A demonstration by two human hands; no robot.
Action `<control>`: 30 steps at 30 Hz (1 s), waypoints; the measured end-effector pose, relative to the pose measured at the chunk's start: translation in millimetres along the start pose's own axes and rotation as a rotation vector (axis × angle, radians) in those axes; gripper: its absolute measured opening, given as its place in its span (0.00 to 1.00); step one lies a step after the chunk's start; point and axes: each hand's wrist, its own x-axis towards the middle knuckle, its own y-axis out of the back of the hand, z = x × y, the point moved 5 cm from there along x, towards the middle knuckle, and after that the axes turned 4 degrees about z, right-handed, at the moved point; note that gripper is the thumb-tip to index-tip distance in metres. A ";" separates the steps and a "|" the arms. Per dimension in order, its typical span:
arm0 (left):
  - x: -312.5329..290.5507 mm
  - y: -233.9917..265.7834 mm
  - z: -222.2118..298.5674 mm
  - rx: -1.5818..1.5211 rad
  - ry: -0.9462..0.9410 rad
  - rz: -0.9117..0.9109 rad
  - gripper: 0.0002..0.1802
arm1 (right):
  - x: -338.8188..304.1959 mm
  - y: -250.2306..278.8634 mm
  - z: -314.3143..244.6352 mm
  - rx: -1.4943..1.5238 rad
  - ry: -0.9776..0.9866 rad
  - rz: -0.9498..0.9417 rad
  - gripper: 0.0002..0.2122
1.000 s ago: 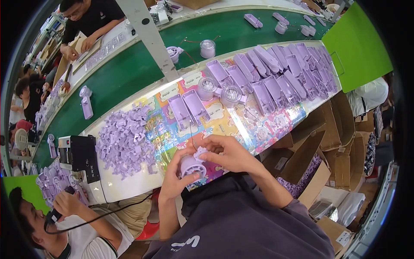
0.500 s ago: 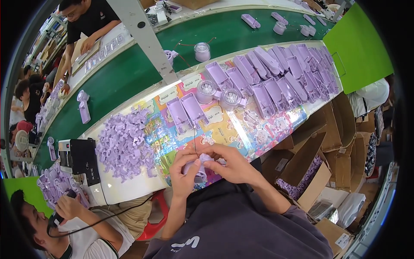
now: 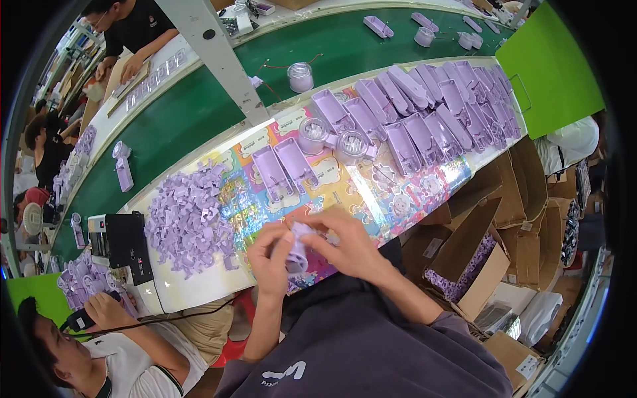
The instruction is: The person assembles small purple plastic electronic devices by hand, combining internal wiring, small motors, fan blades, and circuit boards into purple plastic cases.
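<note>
Both my hands are over the near edge of the worktable, closed around a lilac plastic housing [image 3: 296, 264] with a round, hollow end. My left hand [image 3: 269, 260] grips its left side, the thumb lying along it. The fingertips of my right hand [image 3: 345, 244] pinch its upper right part; a small piece there is partly hidden by the fingers. Just beyond my hands lie two open lilac handle shells [image 3: 296, 162] with thin wires. Farther off are two round lilac fan heads [image 3: 352, 146] with clear covers.
Many handle shells [image 3: 424, 132] crowd the table's right side; a heap of small lilac parts [image 3: 189, 222] lies left, beside a black box-shaped device [image 3: 126, 242]. Beyond runs a green conveyor [image 3: 219, 109] behind a metal post [image 3: 212, 53]. A co-worker [image 3: 99, 345] sits at lower left; cartons [image 3: 478, 278] stand right.
The housing has turned and tilted in my hands, so its round end shows more. My right fingers have shifted on it. The view has moved slightly.
</note>
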 end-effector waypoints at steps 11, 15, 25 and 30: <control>62.5 -11.3 36.1 0.539 -0.347 -0.193 0.27 | -12.3 -0.4 24.4 0.244 -0.304 0.098 0.37; 94.1 -4.4 30.3 1.276 -0.698 -0.235 0.17 | -10.7 7.0 32.1 0.249 -0.244 0.028 0.34; 59.3 27.6 14.0 1.018 -0.473 -0.354 0.13 | -15.0 26.6 33.2 -0.171 -0.070 -0.029 0.32; 49.1 31.7 19.5 0.887 -0.480 -0.314 0.20 | 2.5 29.8 22.2 -0.301 0.025 -0.071 0.29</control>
